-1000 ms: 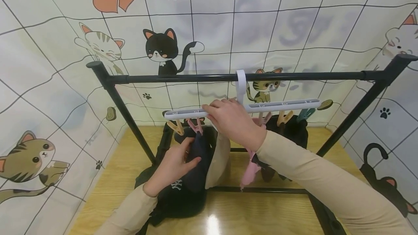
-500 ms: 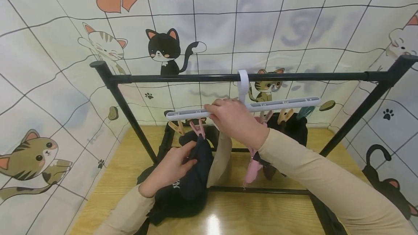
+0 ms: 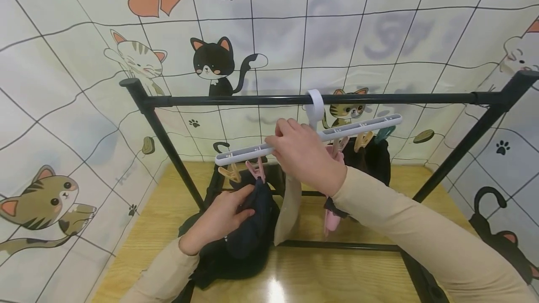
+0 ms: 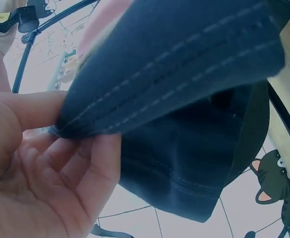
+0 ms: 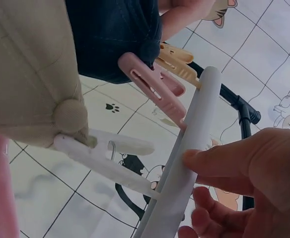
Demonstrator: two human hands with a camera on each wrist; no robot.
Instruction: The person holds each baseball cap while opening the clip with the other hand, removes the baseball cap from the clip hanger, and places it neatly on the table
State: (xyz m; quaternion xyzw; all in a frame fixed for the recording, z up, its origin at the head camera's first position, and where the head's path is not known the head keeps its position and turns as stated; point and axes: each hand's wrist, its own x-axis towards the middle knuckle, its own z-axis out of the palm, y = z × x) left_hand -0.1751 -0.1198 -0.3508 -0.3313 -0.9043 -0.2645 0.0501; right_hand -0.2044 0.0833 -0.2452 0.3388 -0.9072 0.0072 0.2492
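Note:
A pale grey-white clip hanger (image 3: pixel 370 126) hangs by its hook from a black rail. My right hand (image 3: pixel 307 155) holds its bar left of the hook; the right wrist view shows the thumb (image 5: pixel 204 161) on the bar. Below the left end, a pink clip (image 3: pixel 256 170) grips a navy cap (image 3: pixel 252 223). My left hand (image 3: pixel 221 219) pinches the cap's stitched edge (image 4: pixel 175 64) between thumb and fingers. Beside it hangs a beige cap (image 5: pixel 31 74) on a white clip (image 5: pixel 105 161). A yellow clip (image 3: pixel 229 172) at the bar's left end sits close to the navy cap.
The black rack rail (image 3: pixel 236 101) spans the view above a wooden table (image 3: pixel 320 275). Pink cloth (image 3: pixel 331 221) and a dark item (image 3: pixel 376 158) hang at the right, under more clips. Dark fabric (image 3: pixel 231 265) is below the navy cap. A cat-print sheet (image 3: pixel 278 41) stands behind.
The hanger has tilted, its right end rising and its left end dropping slightly. My left hand has closed from beside the navy cap onto its edge. The right hand still holds the bar.

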